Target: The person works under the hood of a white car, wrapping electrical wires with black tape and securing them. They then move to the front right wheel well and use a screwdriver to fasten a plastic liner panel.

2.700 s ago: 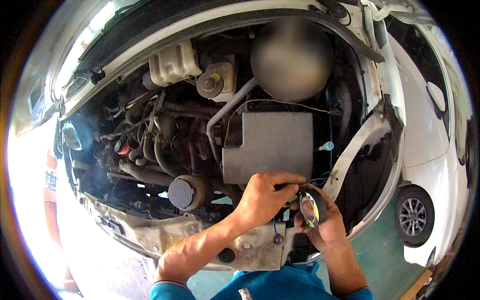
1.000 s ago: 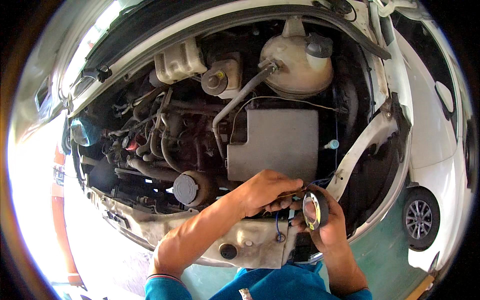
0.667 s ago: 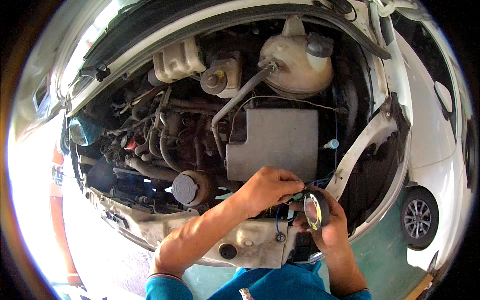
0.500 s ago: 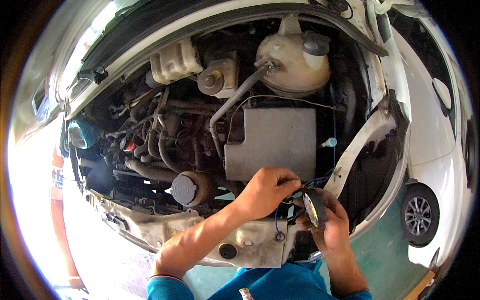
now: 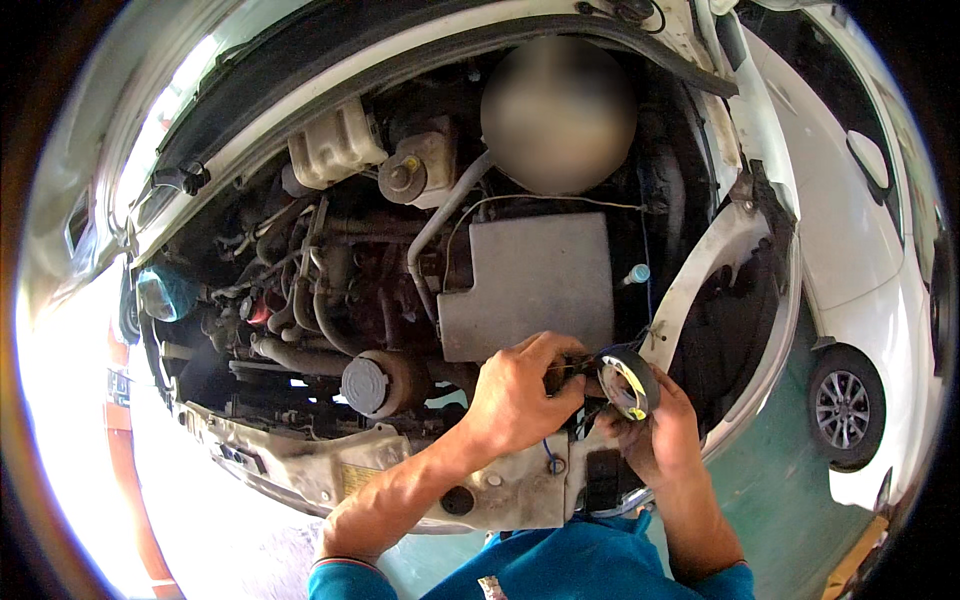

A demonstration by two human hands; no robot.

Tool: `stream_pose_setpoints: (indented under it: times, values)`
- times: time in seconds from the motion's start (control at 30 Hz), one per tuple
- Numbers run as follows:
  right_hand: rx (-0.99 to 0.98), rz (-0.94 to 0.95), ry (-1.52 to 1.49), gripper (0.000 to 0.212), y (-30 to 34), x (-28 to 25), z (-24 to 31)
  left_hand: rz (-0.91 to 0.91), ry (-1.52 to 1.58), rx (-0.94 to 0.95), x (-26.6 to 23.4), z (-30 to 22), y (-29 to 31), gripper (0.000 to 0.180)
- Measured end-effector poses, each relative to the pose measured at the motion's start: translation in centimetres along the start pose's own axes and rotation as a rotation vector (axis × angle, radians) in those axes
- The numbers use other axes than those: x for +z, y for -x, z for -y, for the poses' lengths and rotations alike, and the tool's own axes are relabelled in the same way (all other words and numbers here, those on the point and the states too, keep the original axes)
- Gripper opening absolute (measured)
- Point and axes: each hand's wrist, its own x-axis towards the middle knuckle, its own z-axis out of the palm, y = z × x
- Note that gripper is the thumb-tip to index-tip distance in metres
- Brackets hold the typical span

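My right hand [image 5: 662, 428] is closed around a roll of black tape [image 5: 646, 372], whose pale and yellow inner ring faces up. Just left of it, my left hand [image 5: 525, 392] pinches a thin bundle of dark wires [image 5: 585, 366] between thumb and fingers. The roll sits right beside the wires, but I cannot tell whether a strip of tape joins them. Both hands are over the front edge of an open engine bay, in front of a flat grey cover [image 5: 540, 280]. A blue wire [image 5: 549, 455] hangs below the left hand.
A dirty white front panel [image 5: 510, 485] runs below my forearms. Left of the hands stands a round grey cap [image 5: 365, 385]; hoses and pipes [image 5: 325, 300] crowd the bay farther left. A white fender edge [image 5: 690, 290] rises at right, with a white car [image 5: 850, 240] beyond.
The tape roll has tilted, showing more of its inner ring, and now sits closer to my left hand. My left hand has turned slightly. The view has shifted a little.
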Motion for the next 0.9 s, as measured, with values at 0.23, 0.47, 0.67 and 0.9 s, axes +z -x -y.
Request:
stream_pose_setpoints:
  times: [0.23,0.47,0.67,0.9]
  values:
    - [-0.019,0.054,0.017,0.034,-0.1,-0.1,0.4,-0.196,-0.291,0.284,1.4,0.7,0.1,0.023]
    - [0.006,0.163,-0.046,0.037,0.6,0.7,2.2,-0.289,-0.433,0.517,1.7,1.2,-0.1,0.02]
    - [-0.186,0.193,0.539,0.038,1.0,1.2,3.7,-0.314,-0.426,0.589,1.9,1.8,-0.3,0.02]
    - [-0.666,0.117,1.262,0.034,-1.6,3.1,6.0,-0.345,-0.503,0.622,2.3,1.1,-0.1,0.022]
